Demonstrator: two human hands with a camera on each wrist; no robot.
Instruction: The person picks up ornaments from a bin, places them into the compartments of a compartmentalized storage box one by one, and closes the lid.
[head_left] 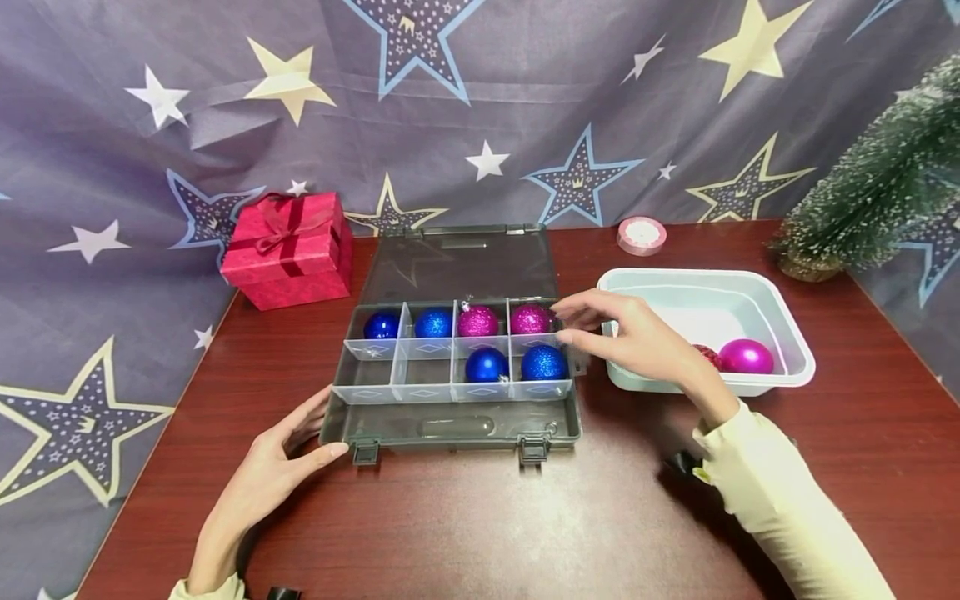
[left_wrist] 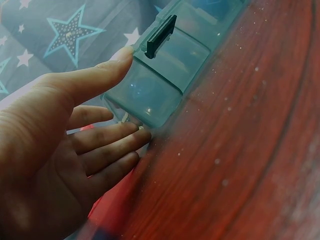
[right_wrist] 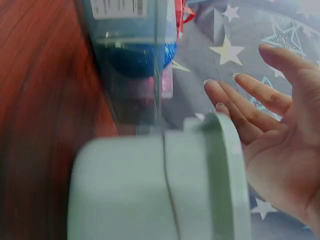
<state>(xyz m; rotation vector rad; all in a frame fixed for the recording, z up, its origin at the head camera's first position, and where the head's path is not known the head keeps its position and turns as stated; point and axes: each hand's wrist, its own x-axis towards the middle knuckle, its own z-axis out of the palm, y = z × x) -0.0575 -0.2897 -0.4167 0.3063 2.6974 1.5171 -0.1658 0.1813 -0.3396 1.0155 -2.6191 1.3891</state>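
A grey translucent divided box (head_left: 457,427) lies with its lid folded back. In its back row sit a shiny blue bauble (head_left: 381,326), a glittery blue bauble (head_left: 433,323) and two glittery magenta baubles (head_left: 477,321). The front row has a smooth blue bauble (head_left: 487,365) and a glittery blue one (head_left: 543,363) in its right compartments. My left hand (head_left: 262,477) rests at the box's left front corner, thumb against it and fingers fairly straight. At the box's right end hovers my right hand (head_left: 637,335), fingers loosely extended, holding nothing; its fingertips are near the right magenta bauble.
A pale plastic tray (head_left: 797,337) on the right holds a shiny pink bauble (head_left: 747,357) and a partly hidden red one (head_left: 707,357). Behind stand a red gift box (head_left: 288,250), a ribbon roll (head_left: 642,236) and a small frosted tree (head_left: 877,175). Starred cloth hangs behind.
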